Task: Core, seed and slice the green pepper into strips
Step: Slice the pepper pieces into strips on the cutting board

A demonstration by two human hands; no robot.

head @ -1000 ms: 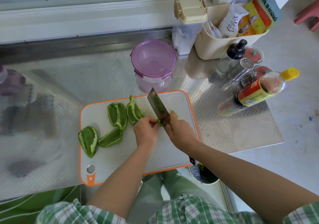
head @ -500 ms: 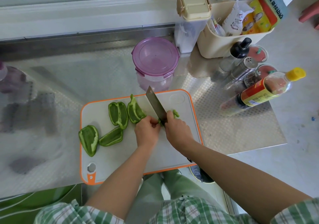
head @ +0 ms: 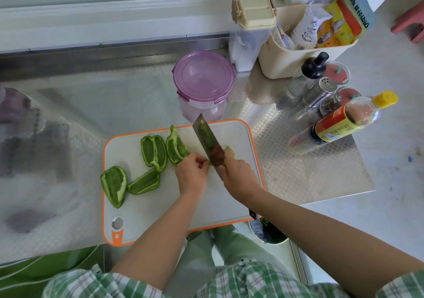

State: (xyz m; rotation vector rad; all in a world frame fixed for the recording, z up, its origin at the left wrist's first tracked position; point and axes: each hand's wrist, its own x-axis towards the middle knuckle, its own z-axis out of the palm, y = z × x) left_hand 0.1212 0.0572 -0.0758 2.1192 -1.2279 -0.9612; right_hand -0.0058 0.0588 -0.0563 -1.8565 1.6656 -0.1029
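**Cutting board** (head: 160, 205): at the near edge of the tabletop (head: 309, 171).
**Green pepper pieces** (head: 153, 153): four, seeded, parked on the board's left, probably awaiting slicing.
**Fifth piece** (head: 230, 149): under the knife (head: 206, 137), mostly hidden.
**Left hand** (head: 191, 173): fingers curled, pinning it steady.
**Right hand** (head: 238, 173): fingers clamped round the knife handle.
**Sauce bottle** (head: 344, 123): label illegible.

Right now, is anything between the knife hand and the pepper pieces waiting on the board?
Yes. The left hand, holding a pepper bit beside the knife, sits between the right hand and the four pepper pieces farther left. Nothing else visible blocks them.
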